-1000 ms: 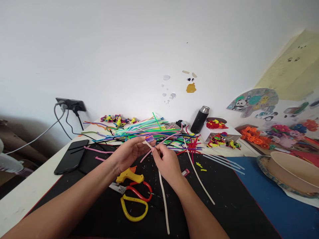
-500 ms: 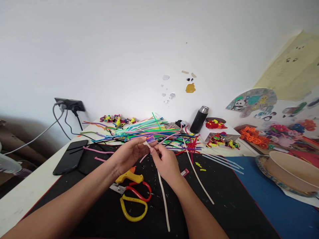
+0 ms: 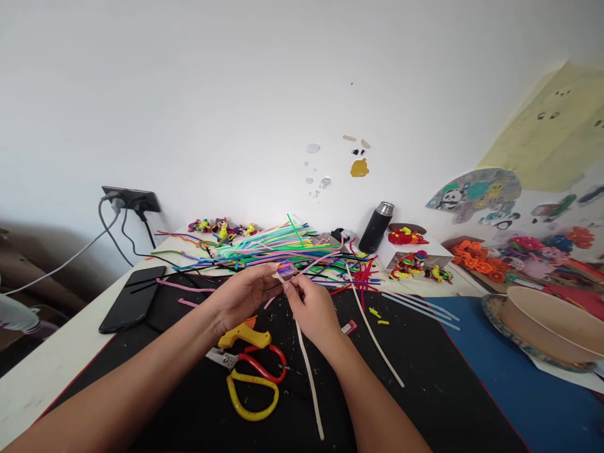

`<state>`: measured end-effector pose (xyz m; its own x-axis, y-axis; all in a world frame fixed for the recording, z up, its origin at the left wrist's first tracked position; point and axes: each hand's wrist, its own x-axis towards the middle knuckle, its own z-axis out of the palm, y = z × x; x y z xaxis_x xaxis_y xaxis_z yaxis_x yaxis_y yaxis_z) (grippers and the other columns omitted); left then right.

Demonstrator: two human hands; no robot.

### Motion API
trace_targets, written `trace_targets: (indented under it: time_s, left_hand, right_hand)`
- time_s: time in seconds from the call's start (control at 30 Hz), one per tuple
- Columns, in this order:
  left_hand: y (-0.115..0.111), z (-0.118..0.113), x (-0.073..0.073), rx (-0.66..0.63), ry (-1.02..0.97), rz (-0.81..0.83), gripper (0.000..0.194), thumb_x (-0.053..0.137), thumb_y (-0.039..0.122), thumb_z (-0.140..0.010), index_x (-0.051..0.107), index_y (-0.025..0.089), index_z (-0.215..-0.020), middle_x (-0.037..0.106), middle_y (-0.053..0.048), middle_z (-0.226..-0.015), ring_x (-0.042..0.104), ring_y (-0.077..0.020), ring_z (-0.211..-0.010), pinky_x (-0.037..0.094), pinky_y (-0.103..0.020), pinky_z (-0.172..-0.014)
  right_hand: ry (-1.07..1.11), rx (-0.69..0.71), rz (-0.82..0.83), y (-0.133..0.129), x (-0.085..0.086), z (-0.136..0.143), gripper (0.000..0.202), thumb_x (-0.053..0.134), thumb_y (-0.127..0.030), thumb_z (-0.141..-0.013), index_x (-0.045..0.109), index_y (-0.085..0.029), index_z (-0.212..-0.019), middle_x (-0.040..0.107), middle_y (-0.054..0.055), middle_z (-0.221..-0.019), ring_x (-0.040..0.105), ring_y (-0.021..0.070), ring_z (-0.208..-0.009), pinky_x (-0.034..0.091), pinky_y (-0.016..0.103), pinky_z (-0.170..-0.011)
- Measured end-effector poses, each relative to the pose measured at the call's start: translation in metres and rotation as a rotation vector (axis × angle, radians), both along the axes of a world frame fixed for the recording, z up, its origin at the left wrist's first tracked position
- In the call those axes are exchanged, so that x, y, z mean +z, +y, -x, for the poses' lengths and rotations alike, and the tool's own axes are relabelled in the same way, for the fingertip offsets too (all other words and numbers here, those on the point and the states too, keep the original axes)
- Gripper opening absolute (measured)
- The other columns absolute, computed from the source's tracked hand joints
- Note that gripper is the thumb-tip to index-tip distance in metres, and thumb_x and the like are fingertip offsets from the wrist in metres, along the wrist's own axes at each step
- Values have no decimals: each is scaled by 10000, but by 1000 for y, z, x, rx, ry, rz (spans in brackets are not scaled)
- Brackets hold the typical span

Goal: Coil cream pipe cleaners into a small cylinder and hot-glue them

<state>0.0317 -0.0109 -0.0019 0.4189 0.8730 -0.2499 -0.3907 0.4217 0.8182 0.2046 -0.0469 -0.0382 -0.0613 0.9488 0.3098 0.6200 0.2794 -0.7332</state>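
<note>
Holding a small purple-and-orange piece point(image 3: 285, 270) at the fingertips of the left hand point(image 3: 250, 288), half-curled with the palm partly open, apparently to steady the piece and turn it toward the other hand. Pinching with the right hand point(image 3: 309, 305), thumb pressed to folded fingers, seemingly on a cream stem point(image 3: 309, 377) just beside the piece; hard to tell how firmly. Letting the long free end trail down below the right hand, presumably to keep clear of the fingers.

Counting two cream stems in all: that one, plus a second cream stem point(image 3: 375, 333) to the right of the right hand. Near the right wrist, one small pink-red object point(image 3: 349, 326); farther right, two yellow-green scraps point(image 3: 374, 312) and about four pale-blue strips point(image 3: 448, 324). Below the left hand, one yellow tool point(image 3: 245, 336), likely a glue gun, and one pair of scissors point(image 3: 255, 365), perhaps laid there for easy reach. Beyond both hands, a heap of coloured stems point(image 3: 268, 242), too many to count.
</note>
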Motion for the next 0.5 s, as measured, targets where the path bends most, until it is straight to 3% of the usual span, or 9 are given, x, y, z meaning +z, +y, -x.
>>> trace_targets:
  time_s: [0.23,0.5]
  left_hand:
    - [6,4,-5,51,-12,39,85,821,186,-790,762,141,-831,729,-28,-782,627,-143,-690,493,-250,-658]
    - [6,3,1,47,-18,68,58,756,105,-762,746,103,-705,686,-48,-685,578,-126,-598,481,-230,-586]
  right_hand:
    - [-27,-4,-6,2,-1,-1,298,514,-398,-1041,612,-224,-819,633,-8,-632,574,178,-592,322,273,-600]
    - [-28,15,25,1,-1,-1,277,524,-382,-1049,618,-224,-842,660,-6,-655,613,175,-588,351,264,-603]
